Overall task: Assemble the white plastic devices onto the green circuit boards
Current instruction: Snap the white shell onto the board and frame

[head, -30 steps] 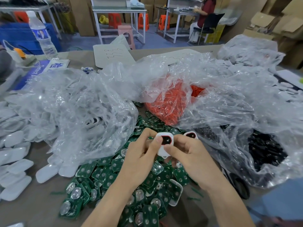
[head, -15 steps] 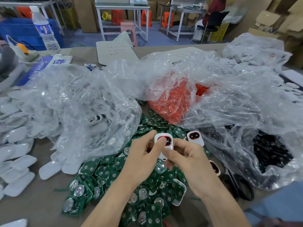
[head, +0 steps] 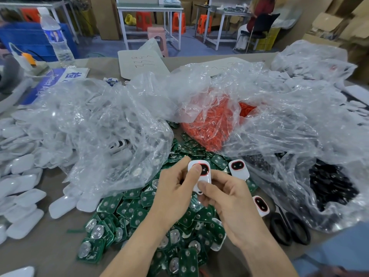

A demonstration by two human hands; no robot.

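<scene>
A white plastic device [head: 203,172] with a black, red-ringed button face is held above a heap of green circuit boards [head: 139,216]. My left hand [head: 175,188] grips its left side, thumb pressing the button; a small red light glows at the device's top. My right hand [head: 225,200] holds its lower right, thumb on the bottom end. Two more assembled white devices lie on the table, one [head: 238,169] just right of the held one and one [head: 261,205] by my right wrist.
Clear plastic bags ring the pile: white shells [head: 111,132] on the left, orange parts [head: 207,126] behind, black parts [head: 331,186] on the right. Loose white shells [head: 22,186] cover the left table. Black-handled scissors [head: 287,228] lie right of my forearm. A water bottle [head: 57,39] stands at the far left.
Both hands have kept hold of the same device and shifted slightly right. My left thumb has moved onto the button, and a red light now shows at the device's top.
</scene>
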